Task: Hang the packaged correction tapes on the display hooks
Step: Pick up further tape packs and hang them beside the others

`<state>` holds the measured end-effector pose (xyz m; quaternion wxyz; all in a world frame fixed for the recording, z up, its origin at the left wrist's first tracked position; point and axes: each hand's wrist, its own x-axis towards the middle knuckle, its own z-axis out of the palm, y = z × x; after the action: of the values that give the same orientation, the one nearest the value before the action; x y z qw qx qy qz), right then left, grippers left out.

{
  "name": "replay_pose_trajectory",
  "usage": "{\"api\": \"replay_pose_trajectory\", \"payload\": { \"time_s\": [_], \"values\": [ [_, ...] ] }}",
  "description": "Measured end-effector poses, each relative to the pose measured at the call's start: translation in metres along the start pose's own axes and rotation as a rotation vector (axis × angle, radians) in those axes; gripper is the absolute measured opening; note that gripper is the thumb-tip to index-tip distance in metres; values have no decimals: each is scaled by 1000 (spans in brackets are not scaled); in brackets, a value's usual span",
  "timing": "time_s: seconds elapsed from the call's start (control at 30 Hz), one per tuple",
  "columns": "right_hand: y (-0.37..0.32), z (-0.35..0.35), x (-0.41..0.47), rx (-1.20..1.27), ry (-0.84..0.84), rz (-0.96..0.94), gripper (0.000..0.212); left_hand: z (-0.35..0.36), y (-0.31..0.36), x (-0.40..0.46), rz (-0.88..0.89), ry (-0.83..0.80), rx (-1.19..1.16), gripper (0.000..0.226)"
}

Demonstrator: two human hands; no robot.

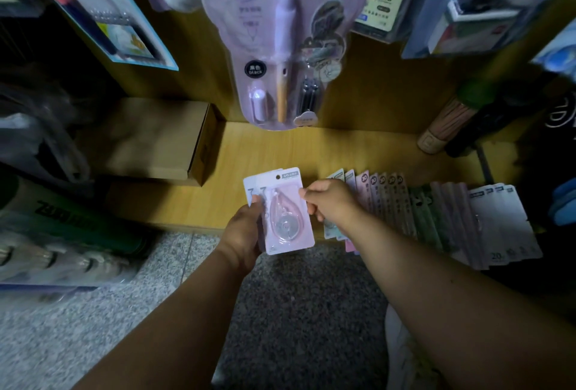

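Note:
A small stack of packaged correction tapes (288, 212), pink card on top with a clear blister, is held over the front edge of the wooden shelf (265, 153). My left hand (243, 234) grips the stack from its left side and bottom. My right hand (330, 199) pinches the top package's right edge. A fanned row of more packaged correction tapes (436, 218) lies on the shelf to the right, pink, green and white cards overlapping. No display hook is plainly visible.
A large lilac blister pack with a pen (283, 47) hangs just above the shelf. A cardboard box (156, 137) sits on the shelf at left. Other hanging stationery packs (483, 6) crowd the top. A speckled floor (296, 311) lies below.

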<state>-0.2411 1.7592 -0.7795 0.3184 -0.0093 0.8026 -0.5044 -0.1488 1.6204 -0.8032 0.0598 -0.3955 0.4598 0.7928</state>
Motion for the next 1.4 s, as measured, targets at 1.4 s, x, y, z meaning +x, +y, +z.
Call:
{"api": "replay_pose_trajectory", "payload": {
  "time_s": [1.4],
  "values": [
    [-18,-36,-21,20,89,220,17,-5,-7,-5,84,40,14,38]
  ]
}}
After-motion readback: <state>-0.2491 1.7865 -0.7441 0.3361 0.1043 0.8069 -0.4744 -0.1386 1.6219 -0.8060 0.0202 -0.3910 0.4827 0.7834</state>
